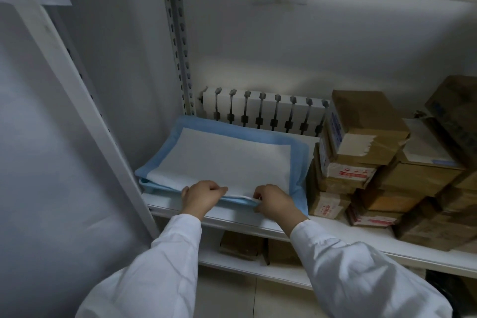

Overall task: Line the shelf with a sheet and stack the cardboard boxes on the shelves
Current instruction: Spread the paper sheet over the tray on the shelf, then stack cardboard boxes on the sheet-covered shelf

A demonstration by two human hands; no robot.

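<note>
A folded sheet (222, 157), white in the middle with a light blue border, lies on the left part of the white shelf (361, 235). My left hand (201, 197) and my right hand (275, 202) both pinch the sheet's near edge at the shelf front, fingers curled over it. To the right of the sheet stand stacks of brown cardboard boxes (361, 137), some with white labels and red print. The sheet's right edge lies close to the lowest boxes.
A white slotted rack (263, 111) leans against the back wall behind the sheet. Grey perforated uprights (178, 41) frame the shelf. More cardboard boxes (242, 244) sit on the lower shelf. Another shelf board runs overhead.
</note>
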